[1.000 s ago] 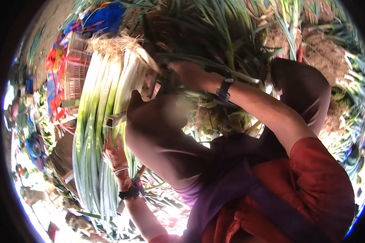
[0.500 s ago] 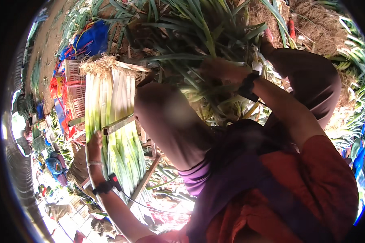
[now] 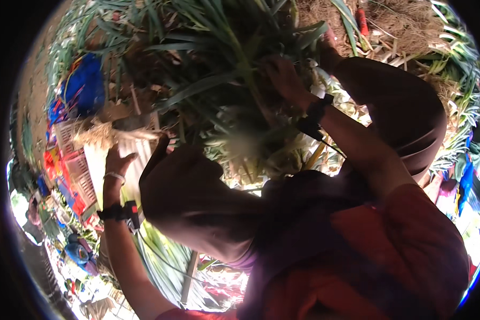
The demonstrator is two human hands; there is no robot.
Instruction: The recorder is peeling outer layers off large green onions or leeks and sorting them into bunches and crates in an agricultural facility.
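White leeks [image 3: 135, 173] lie on the rack [image 3: 190, 274], roots at its far edge, green ends toward its near edge, long axis pointing away from the person. Left hand [image 3: 116, 162], the nearer, is over their root end, thumb and fingers spread, clutching nothing (contact pressure not readable). Right hand [image 3: 289, 82] is well apart, to the right, among loose leaves [image 3: 208, 88]; cannot tell if it grasps any. Surroundings, left to right: brown soil [image 3: 34, 101], pale basket [image 3: 80, 173], blue cloth [image 3: 85, 85], heaped roots [image 3: 410, 29].
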